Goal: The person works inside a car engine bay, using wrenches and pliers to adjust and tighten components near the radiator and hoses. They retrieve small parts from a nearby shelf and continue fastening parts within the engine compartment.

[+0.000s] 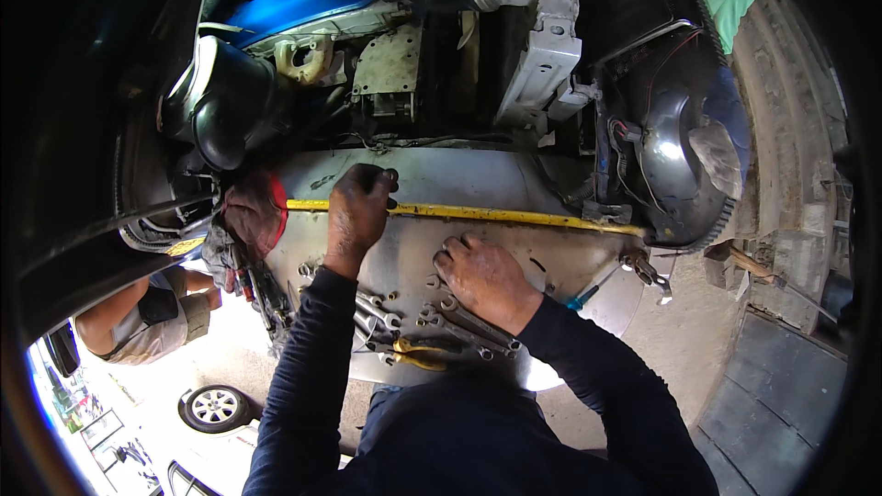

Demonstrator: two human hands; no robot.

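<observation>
My left hand (361, 208) is raised over the metal fender panel (386, 262), in front of a yellow strip (496, 213). Its fingers are curled closed around something small and dark that I cannot make out. My right hand (491, 283) rests low on the panel, fingers bent but slightly apart, beside several combination wrenches (473, 323); nothing shows in its grasp. More wrenches (372, 312) lie near my left forearm. Pliers with yellow handles (421, 355) sit closest to my body. A teal-handled screwdriver (588, 294) lies right of my right wrist.
Beyond the panel is an open engine bay with a blue engine cover (308, 5) and a grey metal frame piece (544, 55). A red and grey cloth (253, 220) lies at left. People are at lower left and upper right. A hammer (753, 266) lies far right.
</observation>
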